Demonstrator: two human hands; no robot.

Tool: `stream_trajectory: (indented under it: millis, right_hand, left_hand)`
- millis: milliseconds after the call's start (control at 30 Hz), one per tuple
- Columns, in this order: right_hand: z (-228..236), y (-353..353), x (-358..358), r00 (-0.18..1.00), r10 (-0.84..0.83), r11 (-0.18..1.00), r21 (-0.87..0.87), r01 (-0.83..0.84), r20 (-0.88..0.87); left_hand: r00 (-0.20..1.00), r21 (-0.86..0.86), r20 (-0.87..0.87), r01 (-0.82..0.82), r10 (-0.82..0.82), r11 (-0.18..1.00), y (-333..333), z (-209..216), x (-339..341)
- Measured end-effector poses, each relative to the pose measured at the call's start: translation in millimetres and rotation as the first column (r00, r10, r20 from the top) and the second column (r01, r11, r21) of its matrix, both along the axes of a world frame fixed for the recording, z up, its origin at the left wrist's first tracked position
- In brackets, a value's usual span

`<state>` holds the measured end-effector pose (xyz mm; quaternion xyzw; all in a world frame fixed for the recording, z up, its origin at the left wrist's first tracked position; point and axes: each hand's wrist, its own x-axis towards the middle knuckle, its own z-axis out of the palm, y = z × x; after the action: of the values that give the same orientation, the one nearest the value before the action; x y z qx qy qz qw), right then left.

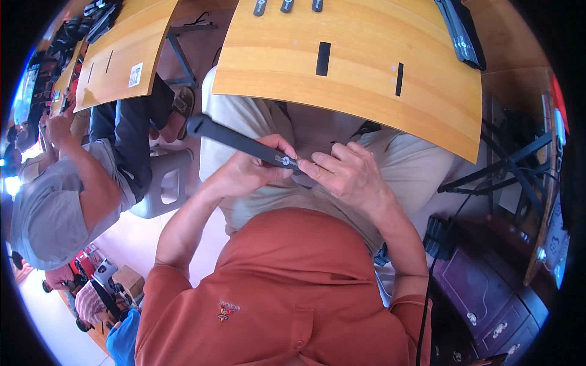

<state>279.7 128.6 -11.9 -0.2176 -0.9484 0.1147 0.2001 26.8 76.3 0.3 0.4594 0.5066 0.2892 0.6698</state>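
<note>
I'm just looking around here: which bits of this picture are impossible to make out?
Head view: the end of the long black bar nearest the right hand, covered by that hand's fingers.
Head view: the left hand's palm, hidden behind its own back.
Head view: the tops of three small dark pieces, cut off by the upper edge.
Head view: what the neighbour's hand holds, too small and blurred.

A long, flat black strap is slanting across, its rounded end pointing out to the upper left, while its lower end, showing a small pale disc, is sitting between left hand and right hand.
</note>
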Motion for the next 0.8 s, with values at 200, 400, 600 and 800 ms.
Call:
stream_trajectory:
  millis: [200, 400, 600, 800]
  right_hand:
    - [5.5, -9.2, -8.5, 0.981, -0.152, 0.984, -0.109, 0.140, -0.117]
    - [0.3, -21.4, -12.8, 0.910, -0.332, 0.876, -0.440, 0.198, -0.250]
    - [16.9, -7.8, -0.3, 0.979, -0.162, 0.957, -0.261, 0.124, -0.126]
    - [32.6, 4.5, -0.1, 0.994, 0.093, 0.996, -0.013, -0.092, 0.056]
  left_hand:
    - [0.940, -0.086, 0.274, -0.187, 0.204, 0.979, 1.2, -5.7, 12.7]
    - [0.908, 0.009, 0.246, -0.353, 0.340, 0.936, -13.1, -8.8, 35.3]
    - [0.985, -0.046, 0.088, -0.148, 0.151, 0.988, -9.6, 4.2, 22.6]
    - [0.992, -0.028, -0.041, 0.121, -0.123, 0.992, -2.4, 13.7, 13.4]
